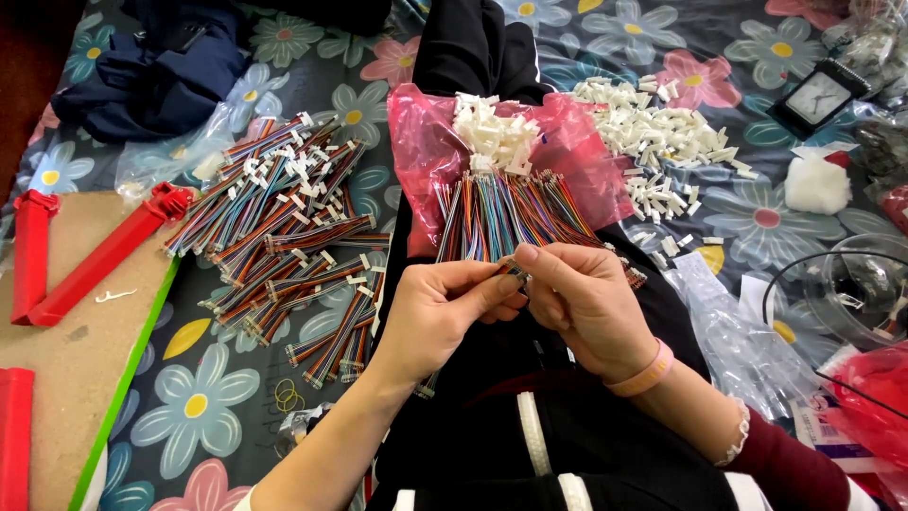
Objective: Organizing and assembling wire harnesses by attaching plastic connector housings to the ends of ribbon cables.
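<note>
Flowered cloth covers the whole work surface, grey-blue with pale, pink and blue blooms, and the person sits on it with black-clad legs stretched forward. Nearest the camera, both hands meet over the lap. The left hand is curled, thumb and forefinger pinching the near end of a wire set. The right hand, with a pink band at the wrist, pinches the same spot from the other side, fingertips pressed against the left thumb. What sits at that wire end is too small to tell.

Just beyond the hands, a bundle of striped wires fans out across the thighs. It lies on a pink plastic bag spread flat, and a small heap of white connectors rests on the bag at the far end of the wires.

To the left, a larger pile of finished wires with white ends lies on the cloth. Beside it are red bars on a brown board edged in green. To the right, a clear bag lies crumpled near the knee, with a clear round tub past it.

Farther off, loose white connectors are scattered in a wide heap. A small black clock stands at the far right, and dark blue clothing lies bunched at the far left.
</note>
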